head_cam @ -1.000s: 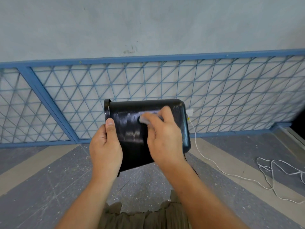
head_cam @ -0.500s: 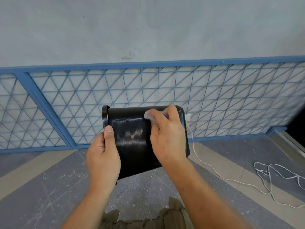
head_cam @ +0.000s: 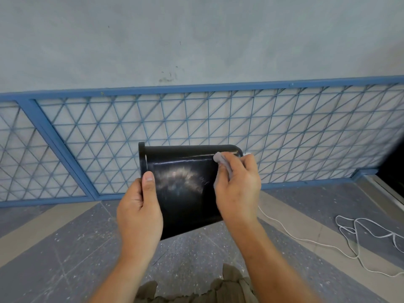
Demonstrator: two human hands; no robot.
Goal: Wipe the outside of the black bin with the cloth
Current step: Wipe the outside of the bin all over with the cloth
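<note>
I hold a black bin (head_cam: 183,189) sideways in the air at chest height, its rim to the left and its base to the right. A dull smeared patch shows on the glossy side facing me. My left hand (head_cam: 140,211) grips the bin near the rim, thumb on the outer wall. My right hand (head_cam: 237,189) holds a small grey cloth (head_cam: 220,159) and presses it against the bin's upper right corner, near the base. Most of the cloth is hidden under my fingers.
A blue metal mesh fence (head_cam: 196,127) runs along a pale wall ahead. The floor (head_cam: 87,248) is grey with beige stripes. A white cable (head_cam: 349,232) trails in loops across the floor at the right.
My right hand has slid the cloth from the middle of the bin's side up and right to the corner by the base. The left hand has kept its grip.
</note>
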